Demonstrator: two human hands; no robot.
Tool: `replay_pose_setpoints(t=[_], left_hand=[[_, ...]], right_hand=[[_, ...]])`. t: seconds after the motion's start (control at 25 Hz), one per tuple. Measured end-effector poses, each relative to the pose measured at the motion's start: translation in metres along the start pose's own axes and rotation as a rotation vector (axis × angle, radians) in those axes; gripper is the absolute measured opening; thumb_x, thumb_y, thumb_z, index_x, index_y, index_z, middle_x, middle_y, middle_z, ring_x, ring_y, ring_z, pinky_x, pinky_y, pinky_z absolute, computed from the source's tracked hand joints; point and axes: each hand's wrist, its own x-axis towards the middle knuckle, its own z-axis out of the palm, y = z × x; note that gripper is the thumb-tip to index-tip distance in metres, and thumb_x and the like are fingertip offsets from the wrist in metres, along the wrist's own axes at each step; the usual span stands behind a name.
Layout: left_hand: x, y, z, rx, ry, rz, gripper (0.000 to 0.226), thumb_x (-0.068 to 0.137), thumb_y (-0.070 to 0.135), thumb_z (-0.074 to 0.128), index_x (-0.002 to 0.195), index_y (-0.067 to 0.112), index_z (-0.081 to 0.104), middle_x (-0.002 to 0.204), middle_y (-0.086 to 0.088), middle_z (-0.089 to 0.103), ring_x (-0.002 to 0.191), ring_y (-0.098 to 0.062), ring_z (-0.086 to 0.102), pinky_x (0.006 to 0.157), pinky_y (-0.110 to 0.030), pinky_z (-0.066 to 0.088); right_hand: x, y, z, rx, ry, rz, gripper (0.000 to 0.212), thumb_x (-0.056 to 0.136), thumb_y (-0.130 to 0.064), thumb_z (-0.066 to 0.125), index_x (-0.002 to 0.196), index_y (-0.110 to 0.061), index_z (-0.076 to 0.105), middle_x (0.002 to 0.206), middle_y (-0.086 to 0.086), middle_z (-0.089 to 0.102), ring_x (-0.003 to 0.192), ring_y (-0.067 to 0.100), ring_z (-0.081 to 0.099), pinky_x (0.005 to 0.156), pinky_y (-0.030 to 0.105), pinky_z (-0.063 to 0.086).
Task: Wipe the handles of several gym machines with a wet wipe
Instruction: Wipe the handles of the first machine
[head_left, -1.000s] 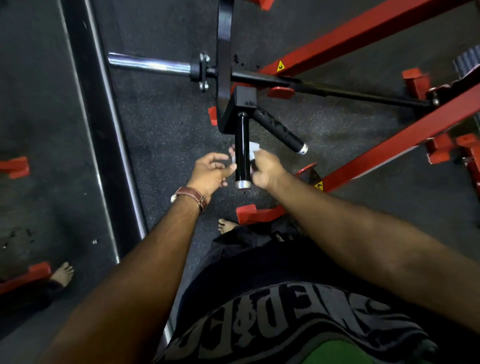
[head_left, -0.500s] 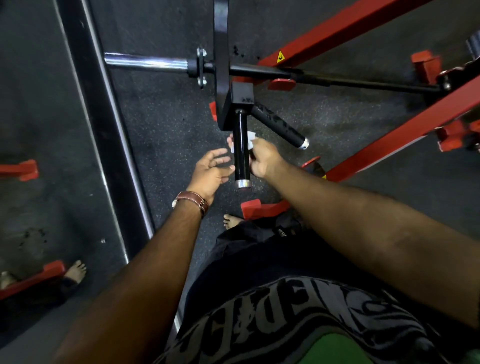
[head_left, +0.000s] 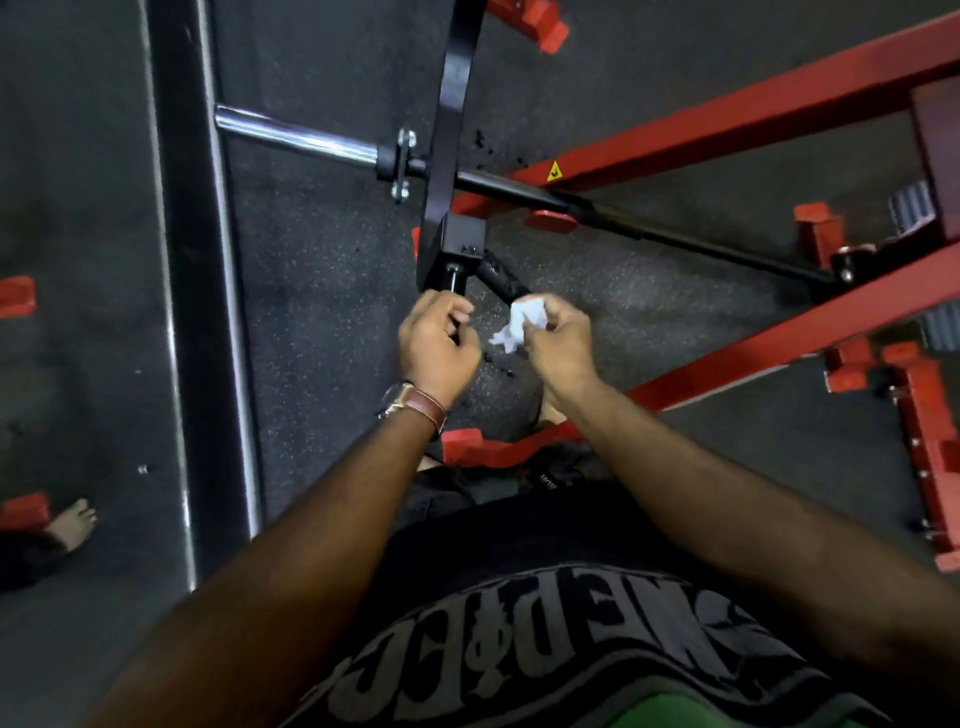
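Right hand (head_left: 558, 338) pinches the crumpled white wet wipe (head_left: 519, 325) against the angled black rubber-grip handle (head_left: 501, 278); left hand (head_left: 439, 345) curls around the straight black handle (head_left: 454, 278) just beside it, under the red steel machine frame (head_left: 727, 122).

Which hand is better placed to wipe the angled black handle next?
The right hand, probably. It already pinches the white wipe and sits at the angled handle. The left hand is curled around the straight handle.
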Motion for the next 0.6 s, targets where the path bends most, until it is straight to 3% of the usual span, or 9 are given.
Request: replay_pose_setpoints(t=[0.08, 0.2, 0.28, 0.4, 0.48, 0.52, 0.6], left_hand=[[-0.001, 0.013, 0.023, 0.016, -0.006, -0.041, 0.018, 0.071, 0.000, 0.060, 0.083, 0.009, 0.070, 0.077, -0.003, 0.067, 0.060, -0.013, 0.057, 0.063, -0.013, 0.044], [-0.001, 0.021, 0.068, -0.052, 0.015, -0.415, 0.029, 0.076, 0.001, 0.069, 0.104, 0.004, 0.067, 0.091, -0.008, 0.073, 0.077, -0.024, 0.069, 0.076, -0.027, 0.053], [0.006, 0.019, 0.092, -0.166, 0.002, -0.670, 0.033, 0.079, 0.003, 0.070, 0.110, 0.003, 0.061, 0.095, -0.010, 0.071, 0.087, -0.027, 0.068, 0.083, -0.032, 0.054], [0.020, 0.020, 0.111, -0.190, 0.006, -0.738, 0.013, 0.089, 0.002, 0.059, 0.097, 0.012, 0.059, 0.087, -0.007, 0.061, 0.082, -0.019, 0.055, 0.080, -0.028, 0.049], [0.022, 0.024, 0.117, -0.278, 0.052, -0.742, 0.011, 0.095, 0.002, 0.056, 0.092, 0.009, 0.064, 0.079, -0.003, 0.062, 0.072, -0.009, 0.053, 0.067, -0.017, 0.049], [0.020, 0.025, 0.119, -0.274, 0.076, -0.739, 0.009, 0.093, 0.002, 0.059, 0.090, 0.008, 0.065, 0.074, 0.001, 0.061, 0.066, -0.002, 0.052, 0.058, -0.009, 0.044], [0.018, 0.024, 0.124, -0.301, 0.113, -0.753, 0.011, 0.083, -0.003, 0.067, 0.091, 0.005, 0.069, 0.074, 0.001, 0.066, 0.061, -0.001, 0.055, 0.053, -0.008, 0.043]], right_hand=[[0.030, -0.014, -0.014, -0.206, 0.136, -0.116, 0.019, 0.082, 0.004, 0.062, 0.080, -0.014, 0.067, 0.073, -0.002, 0.066, 0.068, 0.012, 0.064, 0.063, 0.028, 0.052], [0.074, -0.034, -0.021, -0.370, 0.119, -0.128, 0.008, 0.082, -0.023, 0.072, 0.082, -0.021, 0.064, 0.077, -0.009, 0.059, 0.066, 0.002, 0.051, 0.067, 0.023, 0.044], [0.086, -0.038, -0.012, -0.456, -0.007, -0.268, 0.019, 0.078, -0.023, 0.080, 0.090, -0.013, 0.068, 0.086, -0.006, 0.059, 0.072, 0.003, 0.055, 0.073, 0.016, 0.045], [0.086, -0.033, 0.007, -0.568, -0.145, -0.553, 0.019, 0.071, -0.014, 0.085, 0.086, -0.007, 0.076, 0.088, -0.002, 0.068, 0.078, 0.009, 0.062, 0.074, 0.013, 0.046], [0.094, -0.023, 0.013, -0.559, -0.098, -0.502, 0.017, 0.072, -0.014, 0.084, 0.087, -0.009, 0.077, 0.086, -0.001, 0.072, 0.075, 0.010, 0.065, 0.071, 0.017, 0.050], [0.099, -0.020, 0.017, -0.523, -0.065, -0.402, 0.016, 0.074, -0.014, 0.084, 0.087, -0.009, 0.077, 0.085, -0.001, 0.074, 0.074, 0.010, 0.065, 0.069, 0.020, 0.052], [0.114, -0.018, 0.028, -0.441, -0.015, -0.181, 0.010, 0.076, -0.011, 0.081, 0.083, -0.007, 0.076, 0.078, -0.005, 0.072, 0.068, 0.007, 0.060, 0.065, 0.024, 0.052]])
